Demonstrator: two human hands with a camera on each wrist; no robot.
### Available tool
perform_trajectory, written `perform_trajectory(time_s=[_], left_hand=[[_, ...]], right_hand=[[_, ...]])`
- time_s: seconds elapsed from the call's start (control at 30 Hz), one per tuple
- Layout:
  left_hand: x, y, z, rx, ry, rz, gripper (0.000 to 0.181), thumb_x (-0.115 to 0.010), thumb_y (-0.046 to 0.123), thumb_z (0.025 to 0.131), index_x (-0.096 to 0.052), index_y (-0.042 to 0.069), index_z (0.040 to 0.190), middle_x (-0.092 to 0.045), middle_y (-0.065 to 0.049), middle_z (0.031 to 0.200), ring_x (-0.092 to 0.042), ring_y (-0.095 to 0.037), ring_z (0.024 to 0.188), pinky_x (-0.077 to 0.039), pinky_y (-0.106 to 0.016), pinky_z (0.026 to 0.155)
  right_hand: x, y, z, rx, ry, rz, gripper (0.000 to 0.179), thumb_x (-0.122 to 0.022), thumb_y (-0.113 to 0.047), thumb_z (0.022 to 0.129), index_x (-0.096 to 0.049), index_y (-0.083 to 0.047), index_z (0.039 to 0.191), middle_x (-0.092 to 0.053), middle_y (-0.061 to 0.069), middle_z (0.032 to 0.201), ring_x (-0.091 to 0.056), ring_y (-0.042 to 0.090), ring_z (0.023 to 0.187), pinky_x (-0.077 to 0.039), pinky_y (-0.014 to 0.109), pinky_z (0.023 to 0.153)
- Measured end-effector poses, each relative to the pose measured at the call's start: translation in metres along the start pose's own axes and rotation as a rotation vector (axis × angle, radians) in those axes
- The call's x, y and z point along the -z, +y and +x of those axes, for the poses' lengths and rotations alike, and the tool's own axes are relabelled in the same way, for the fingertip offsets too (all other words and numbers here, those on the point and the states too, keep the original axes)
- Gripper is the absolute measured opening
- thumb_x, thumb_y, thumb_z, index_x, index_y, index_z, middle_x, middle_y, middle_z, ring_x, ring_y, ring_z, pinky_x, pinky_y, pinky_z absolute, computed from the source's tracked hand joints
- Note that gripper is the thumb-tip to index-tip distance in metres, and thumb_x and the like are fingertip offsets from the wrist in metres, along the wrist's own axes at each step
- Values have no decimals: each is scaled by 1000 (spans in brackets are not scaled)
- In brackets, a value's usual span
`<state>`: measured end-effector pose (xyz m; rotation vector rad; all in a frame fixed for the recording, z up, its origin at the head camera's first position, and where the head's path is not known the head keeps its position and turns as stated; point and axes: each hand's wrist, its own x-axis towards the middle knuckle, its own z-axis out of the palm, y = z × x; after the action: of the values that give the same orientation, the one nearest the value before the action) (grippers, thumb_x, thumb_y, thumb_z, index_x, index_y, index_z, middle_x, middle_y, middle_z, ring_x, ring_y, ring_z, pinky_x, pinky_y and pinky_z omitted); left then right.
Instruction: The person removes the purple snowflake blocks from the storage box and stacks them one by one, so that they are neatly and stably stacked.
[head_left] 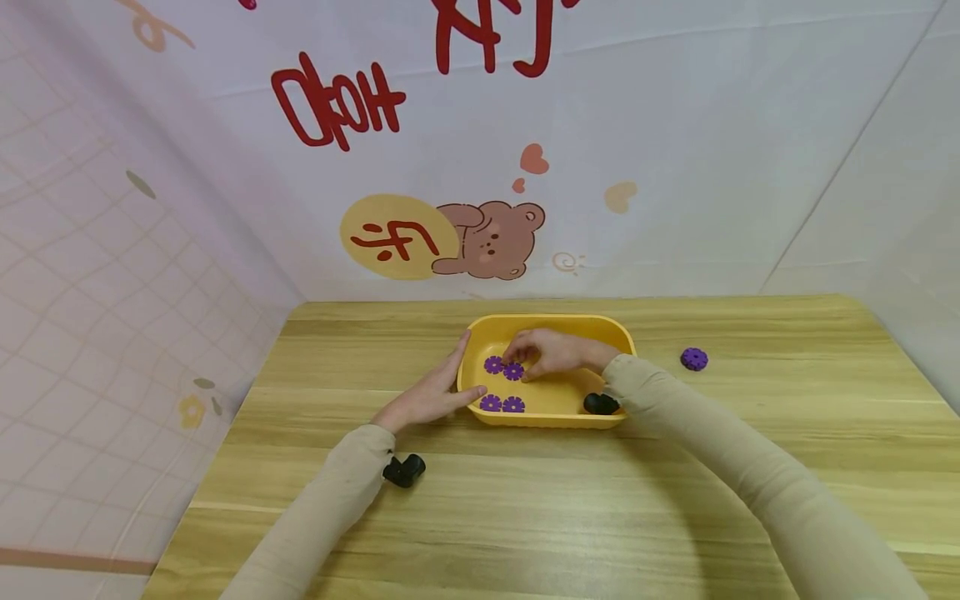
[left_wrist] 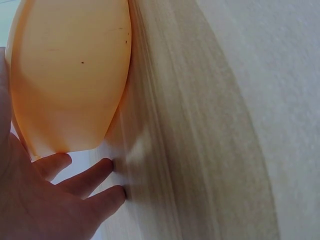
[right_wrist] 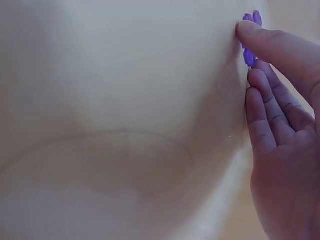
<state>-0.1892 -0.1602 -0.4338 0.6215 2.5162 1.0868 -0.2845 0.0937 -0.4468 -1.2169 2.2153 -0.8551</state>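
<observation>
A right hand [head_left: 553,350] is pinching a purple disc [head_left: 513,372] inside the yellow tub [head_left: 555,399], just below the frame's centre.
The left hand [head_left: 429,400] is gripping the tub's left end; they're probably laying discs out, the next move likely calling for a gentle release. The disc is looking flat, round, notch-edged.

Left grip [left_wrist: 45,205] touching orange tub [left_wrist: 75,85], wood-grain tabletop [left_wrist: 170,120], pale surface beyond [left_wrist: 275,75]

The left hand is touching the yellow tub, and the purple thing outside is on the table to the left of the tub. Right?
No: the purple thing outside is on the table to the right of the yellow tub, as the head view shows. The left hand is touching the tub.
</observation>
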Motion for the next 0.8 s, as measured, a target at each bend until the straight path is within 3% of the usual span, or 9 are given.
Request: perform_trajectory(time_s=[0.2, 0.8], left_hand=[[0, 0, 1, -11, 1, -9, 94, -57, 39, 97, 14, 17, 154, 4, -4, 160, -8, -22, 145, -13, -40, 115], [0, 1, 0, -14, 8, -8, 93, -57, 38, 97, 13, 14, 154, 3, -8, 160, -10, -26, 144, -14, -41, 115]], right_hand=[[-1, 1, 1, -4, 30, 6, 35, -76, -5, 82, -65, -3, 115, -62, 1, 99, -55, 17, 90, -49, 30, 84], [-1, 1, 1, 15, 38, -45, 30, -79, -11, 80, -67, -3, 106, -62, 2, 93, -55, 16, 84, -50, 27, 77]])
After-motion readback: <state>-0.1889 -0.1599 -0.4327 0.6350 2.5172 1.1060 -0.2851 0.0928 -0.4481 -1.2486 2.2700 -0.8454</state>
